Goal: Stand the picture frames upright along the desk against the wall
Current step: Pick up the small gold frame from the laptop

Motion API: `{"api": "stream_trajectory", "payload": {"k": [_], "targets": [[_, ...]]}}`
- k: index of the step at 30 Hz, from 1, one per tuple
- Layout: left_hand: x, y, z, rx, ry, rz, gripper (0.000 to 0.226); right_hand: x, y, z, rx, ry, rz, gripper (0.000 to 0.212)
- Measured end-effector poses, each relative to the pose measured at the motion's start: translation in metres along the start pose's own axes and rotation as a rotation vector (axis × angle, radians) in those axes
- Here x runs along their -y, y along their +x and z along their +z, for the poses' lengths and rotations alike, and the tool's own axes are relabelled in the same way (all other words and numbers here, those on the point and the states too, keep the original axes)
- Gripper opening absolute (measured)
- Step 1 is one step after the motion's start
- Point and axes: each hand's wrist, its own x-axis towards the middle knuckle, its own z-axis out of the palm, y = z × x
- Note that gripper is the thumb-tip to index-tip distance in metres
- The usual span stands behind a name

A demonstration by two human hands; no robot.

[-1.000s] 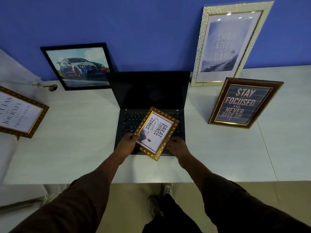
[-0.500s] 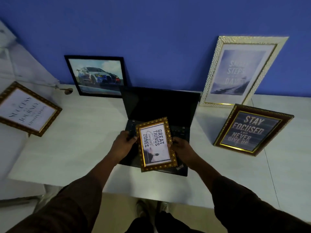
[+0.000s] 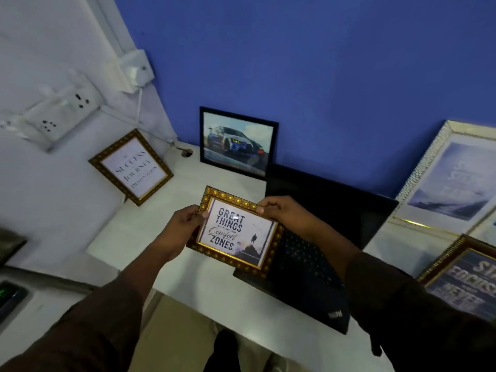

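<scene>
Both hands hold a small gold-patterned frame (image 3: 236, 230) reading "Great things… comfort zones" above the white desk (image 3: 150, 237), left of the laptop. My left hand (image 3: 182, 228) grips its left edge; my right hand (image 3: 284, 213) grips its top right corner. A black frame with a car picture (image 3: 237, 142) leans on the blue wall. A gold "Success" frame (image 3: 131, 167) leans on the white side wall. At the right a large white-gold frame (image 3: 453, 178) leans on the wall, with a dark "Stay focused" frame (image 3: 467, 280) in front of it.
An open black laptop (image 3: 316, 237) sits mid-desk, its screen dark. A wall socket strip (image 3: 61, 114) and cable run along the white side wall. A cable hole (image 3: 187, 153) is in the desk's back left corner. A dark device (image 3: 8, 296) lies at far left.
The small frame was lifted off the laptop keyboard, turned until its text reads level, and carried left. My view swung left and up, bringing the side wall and sockets in.
</scene>
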Motion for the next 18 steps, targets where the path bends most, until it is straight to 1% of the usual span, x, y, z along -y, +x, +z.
{"api": "stream_trajectory", "payload": {"k": [2, 4, 6, 7, 9, 11, 13, 15, 18], "targets": [[0.004, 0.003, -0.023, -0.081, -0.104, -0.004, 0.025, 0.006, 0.018, 0.007, -0.049, 0.159, 0.045, 0.030], [0.005, 0.008, -0.042, -0.186, -0.216, -0.016, 0.024, 0.011, 0.039, 0.020, -0.058, 0.300, 0.106, 0.030], [0.004, 0.010, -0.055, -0.251, -0.296, -0.021, 0.027, 0.020, 0.060, 0.042, -0.061, 0.344, 0.144, 0.032], [0.003, 0.012, -0.060, -0.254, -0.340, -0.029, 0.031, 0.024, 0.068, 0.054, -0.083, 0.363, 0.154, 0.034], [0.008, 0.021, -0.080, -0.188, -0.478, -0.087, 0.047, 0.036, 0.091, 0.080, -0.160, 0.416, 0.163, 0.036], [0.011, 0.030, -0.099, -0.052, -0.670, -0.194, 0.069, 0.046, 0.109, 0.099, -0.227, 0.401, 0.166, 0.037], [0.020, 0.040, -0.117, 0.078, -0.796, -0.287, 0.087, 0.053, 0.126, 0.113, -0.241, 0.367, 0.185, 0.037], [0.026, 0.050, -0.131, 0.164, -0.825, -0.359, 0.094, 0.058, 0.140, 0.120, -0.246, 0.309, 0.194, 0.040], [0.031, 0.068, -0.150, 0.246, -0.827, -0.387, 0.089, 0.062, 0.165, 0.128, -0.243, 0.203, 0.175, 0.041]]}}
